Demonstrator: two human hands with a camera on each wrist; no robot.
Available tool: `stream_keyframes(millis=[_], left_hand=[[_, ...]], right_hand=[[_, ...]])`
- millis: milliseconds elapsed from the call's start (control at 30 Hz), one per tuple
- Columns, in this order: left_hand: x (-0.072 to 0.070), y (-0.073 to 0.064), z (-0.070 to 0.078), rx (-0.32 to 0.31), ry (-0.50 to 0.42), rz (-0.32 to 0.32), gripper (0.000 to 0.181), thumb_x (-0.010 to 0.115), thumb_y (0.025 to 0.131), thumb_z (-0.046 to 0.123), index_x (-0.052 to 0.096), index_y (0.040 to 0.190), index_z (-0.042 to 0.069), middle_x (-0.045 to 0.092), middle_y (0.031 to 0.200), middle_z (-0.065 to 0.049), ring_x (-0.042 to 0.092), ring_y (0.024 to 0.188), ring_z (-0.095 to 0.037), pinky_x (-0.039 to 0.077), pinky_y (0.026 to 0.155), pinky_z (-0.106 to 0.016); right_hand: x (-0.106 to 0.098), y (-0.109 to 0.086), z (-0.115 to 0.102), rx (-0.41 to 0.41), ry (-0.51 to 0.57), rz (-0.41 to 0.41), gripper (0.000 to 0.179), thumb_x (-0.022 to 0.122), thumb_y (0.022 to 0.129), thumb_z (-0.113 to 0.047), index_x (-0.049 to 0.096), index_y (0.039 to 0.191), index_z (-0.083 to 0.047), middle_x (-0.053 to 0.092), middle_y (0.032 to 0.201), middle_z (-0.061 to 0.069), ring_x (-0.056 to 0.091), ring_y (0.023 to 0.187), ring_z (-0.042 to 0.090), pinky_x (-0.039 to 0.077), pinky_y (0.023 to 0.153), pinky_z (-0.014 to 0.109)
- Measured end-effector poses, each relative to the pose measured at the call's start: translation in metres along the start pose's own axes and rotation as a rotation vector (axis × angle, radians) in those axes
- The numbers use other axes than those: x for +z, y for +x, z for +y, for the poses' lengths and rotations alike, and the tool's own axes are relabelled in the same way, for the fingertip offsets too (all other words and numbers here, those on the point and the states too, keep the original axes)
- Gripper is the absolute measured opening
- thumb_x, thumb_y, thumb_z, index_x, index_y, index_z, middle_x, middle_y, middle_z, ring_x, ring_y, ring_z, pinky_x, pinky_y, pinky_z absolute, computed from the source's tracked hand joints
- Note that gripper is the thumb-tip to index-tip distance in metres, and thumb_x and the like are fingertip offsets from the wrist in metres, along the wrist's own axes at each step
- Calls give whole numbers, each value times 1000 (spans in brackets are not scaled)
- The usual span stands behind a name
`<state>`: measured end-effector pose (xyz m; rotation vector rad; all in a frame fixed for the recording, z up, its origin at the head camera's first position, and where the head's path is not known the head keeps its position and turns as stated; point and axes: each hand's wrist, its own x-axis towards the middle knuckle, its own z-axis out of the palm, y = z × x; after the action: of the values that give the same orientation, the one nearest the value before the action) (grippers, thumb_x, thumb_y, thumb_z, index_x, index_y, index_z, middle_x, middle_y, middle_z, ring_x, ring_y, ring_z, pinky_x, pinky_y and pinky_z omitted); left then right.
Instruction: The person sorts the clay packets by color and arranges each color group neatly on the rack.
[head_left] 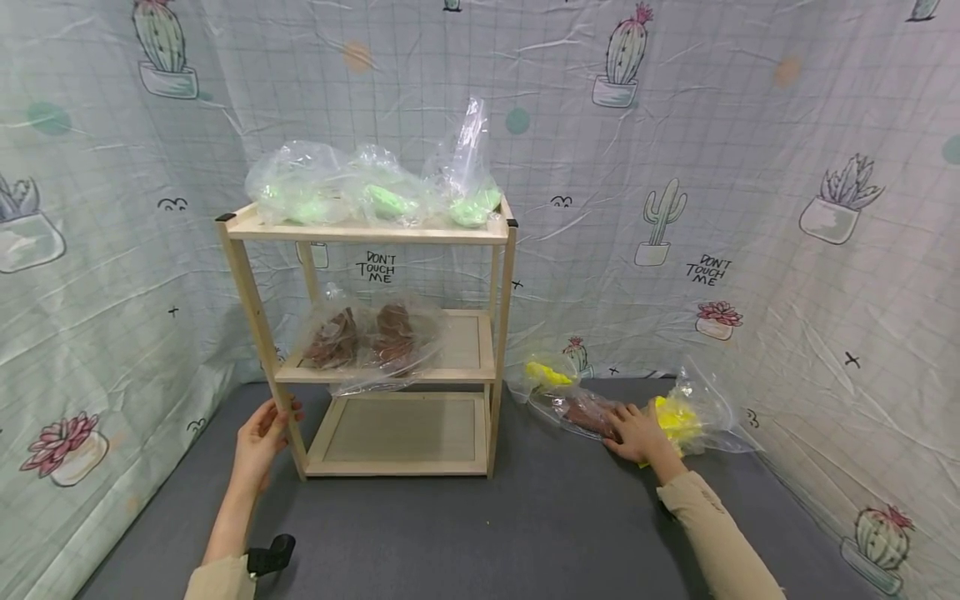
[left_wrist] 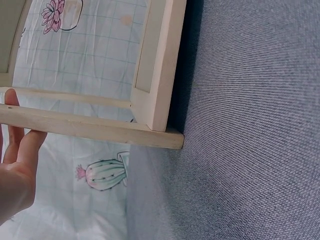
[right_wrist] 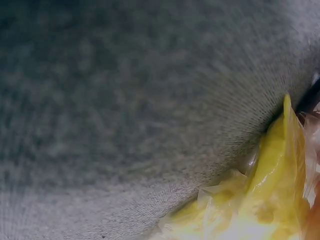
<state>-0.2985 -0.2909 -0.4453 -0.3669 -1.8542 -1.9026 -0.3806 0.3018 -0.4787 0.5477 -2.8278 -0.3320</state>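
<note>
My left hand (head_left: 258, 437) holds the front left leg (left_wrist: 90, 128) of a light wooden shelf rack, with fingers and thumb on either side of it. At the right, my right hand (head_left: 637, 433) is on the near end of a clear plastic bag with something brown (head_left: 588, 414) inside. Whether its fingers close round the bag is hidden. Right beside that hand lies a bag with a bright yellow lump (head_left: 678, 418), large and partly blurred in the right wrist view (right_wrist: 272, 175). Another bag with yellow contents (head_left: 547, 373) lies behind the brown one.
Several clear bags with pale green contents (head_left: 390, 202) sit on the rack's top shelf. Bags with brown contents (head_left: 393, 333) lie on the middle shelf, plastic overhanging its front edge. The bottom shelf (head_left: 405, 433) stands low over the grey tabletop (head_left: 450, 542). Cactus-print cloth (head_left: 577, 158) encloses the table.
</note>
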Motion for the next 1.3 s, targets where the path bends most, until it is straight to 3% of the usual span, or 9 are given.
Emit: stream_keyframes(millis=[200, 433, 633, 733, 933, 1100, 1300], left_hand=[[0, 1, 2, -4, 4, 3, 28, 43, 93, 12, 53, 120, 10, 62, 98, 18, 60, 89, 5, 47, 68, -15], [-1, 3, 3, 0, 25, 13, 28, 42, 93, 13, 53, 120, 11, 62, 99, 19, 60, 89, 5, 47, 68, -15], [0, 4, 1, -5, 14, 13, 29, 44, 93, 15, 53, 119, 9, 63, 98, 20, 60, 89, 5, 47, 67, -15], [0, 3, 1, -7, 28, 13, 29, 44, 93, 15, 53, 120, 9, 62, 97, 21, 60, 89, 6, 47, 67, -15], [1, 3, 1, -8, 31, 15, 28, 43, 93, 15, 54, 118, 12, 63, 97, 20, 60, 89, 5, 47, 67, -15], [0, 2, 1, -7, 25, 17, 28, 44, 93, 15, 54, 119, 12, 62, 97, 20, 60, 89, 5, 47, 67, -15], [-1, 1, 0, -7, 16, 11, 31, 43, 93, 14, 50, 122, 4, 63, 97, 20, 60, 89, 6, 47, 68, -14]], right_hand=[[-1, -3, -3, -25, 37, 68, 50, 56, 81, -46, 55, 119, -13, 54, 105, 14, 48, 103, 35, 22, 90, 68], [-3, -10, -7, -74, 81, 123, 51, 58, 79, -48, 58, 118, -16, 50, 121, 20, 48, 111, 37, 19, 91, 70], [-2, -20, -11, -127, 78, 171, 50, 63, 75, -45, 59, 116, -16, 55, 101, 12, 52, 96, 31, 24, 90, 68], [-2, -26, -14, -140, 92, 158, 51, 64, 75, -45, 58, 118, -17, 52, 93, 10, 52, 87, 27, 26, 87, 66], [-6, -35, -21, -138, 125, 124, 54, 64, 74, -44, 55, 121, -17, 54, 102, 16, 52, 90, 31, 30, 82, 61], [-7, -34, -27, -134, 107, 130, 55, 65, 70, -42, 55, 119, -18, 48, 84, 10, 41, 76, 26, 27, 73, 51], [-11, -32, -33, -116, 160, 92, 60, 68, 65, -39, 54, 118, -16, 43, 87, 14, 42, 75, 29, 29, 77, 57]])
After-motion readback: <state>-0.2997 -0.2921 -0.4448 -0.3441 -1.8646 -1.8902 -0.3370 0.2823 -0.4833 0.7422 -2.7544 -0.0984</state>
